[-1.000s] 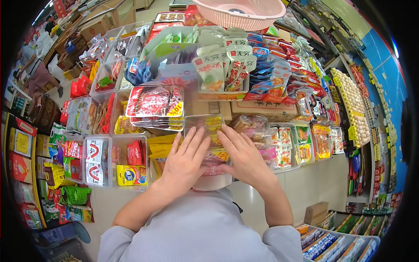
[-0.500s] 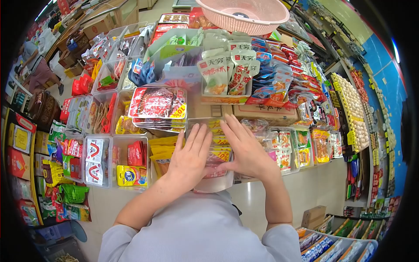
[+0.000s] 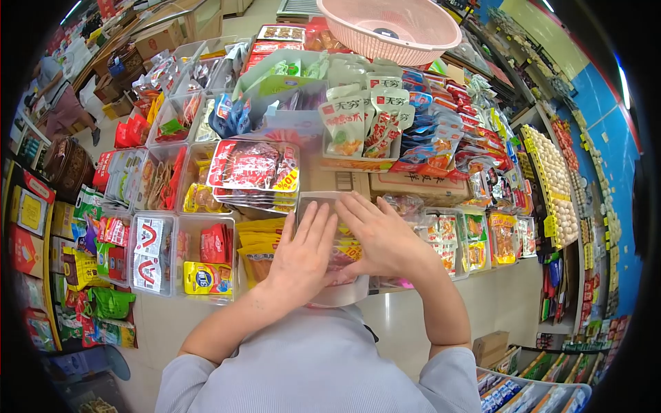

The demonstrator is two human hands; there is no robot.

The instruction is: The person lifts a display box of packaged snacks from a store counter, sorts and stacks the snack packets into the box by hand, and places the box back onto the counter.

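Observation:
My left hand (image 3: pixel 301 256) lies with straight fingers along the left side of a clear plastic bin (image 3: pixel 341 297). Over the bin's right side is my right hand (image 3: pixel 381 237), its fingers stretched out and its thumb pointing inward. Between the two hands, red-and-yellow snack packs (image 3: pixel 350 250) show inside the bin, partly covered by my fingers. Both palms face down, and neither hand grips anything; whether they press on the packs I cannot tell. Left of my left hand stand yellow snack packets (image 3: pixel 261 241) in a neighbouring bin. Behind it is a stack of red meat snack packs (image 3: pixel 252 166).
White pouches (image 3: pixel 365 124) in a display box and a brown carton (image 3: pixel 418 187) are behind the bins. A pink plastic basket (image 3: pixel 390 31) sits at the back. Egg trays (image 3: pixel 551 186) stand to the right, and a person (image 3: pixel 65 96) is at the far left.
My right hand has shifted slightly left and its fingers now lie closer together, nearer my left hand. The view has moved a little; the bins stay in place.

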